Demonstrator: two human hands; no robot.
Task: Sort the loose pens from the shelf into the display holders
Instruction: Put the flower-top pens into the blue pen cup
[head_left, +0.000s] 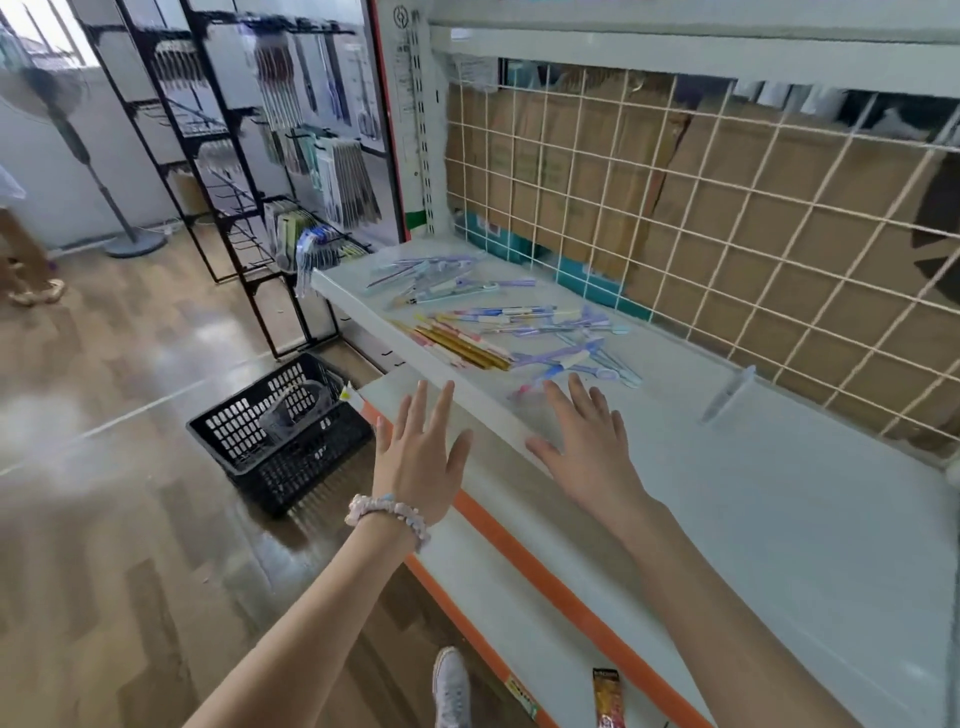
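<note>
Both hands, left (422, 457) and right (584, 441), spread flat, holding nothing; scattered pastel and gold pens (498, 332) just beyond fingertips on white shelf (779, 493).

Both forearms reach up from bottom of frame toward centre. Left hand (422, 457) open, fingers spread, palm down. Right hand (587, 447) likewise flat, fingers straight, holding nothing.

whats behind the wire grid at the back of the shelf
Brown cardboard boxes stand behind the wire grid, with teal and white packaging low down. What the boxes hold is hidden.
</note>
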